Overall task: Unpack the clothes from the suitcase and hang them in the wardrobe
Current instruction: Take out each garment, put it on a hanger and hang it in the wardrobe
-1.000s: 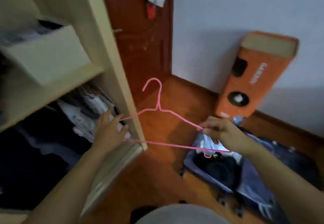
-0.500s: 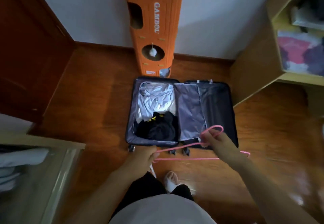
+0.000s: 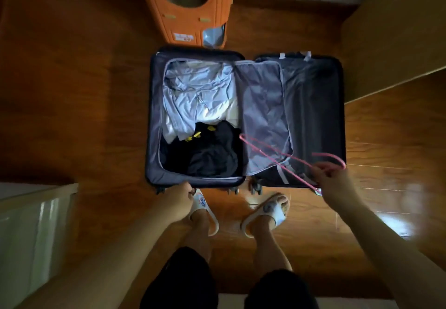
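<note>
An open dark suitcase (image 3: 154, 115) lies flat on the wooden floor in front of me. Its left half holds a crumpled light grey-blue garment (image 3: 198, 91) and, nearer me, a black garment with yellow marks (image 3: 207, 154). A grey zipped divider flap (image 3: 263, 115) lies over the middle. My right hand (image 3: 335, 183) grips a thin pink hanger (image 3: 252, 143) near its hook, above the suitcase's near right corner. The hanger's far end points toward the black garment. My left hand (image 3: 176, 200) hangs empty by the suitcase's front edge, fingers loosely curled.
An orange cardboard cat house (image 3: 185, 6) stands against the wall just behind the suitcase. A wooden cabinet side (image 3: 398, 31) rises at the right. A pale wardrobe panel (image 3: 31, 236) is at the lower left. My feet in white slippers (image 3: 270, 209) stand just before the suitcase.
I turned from the wardrobe to look straight down at the suitcase. My left hand let go of the hanger, and my right hand alone carried it over the suitcase's right half.
</note>
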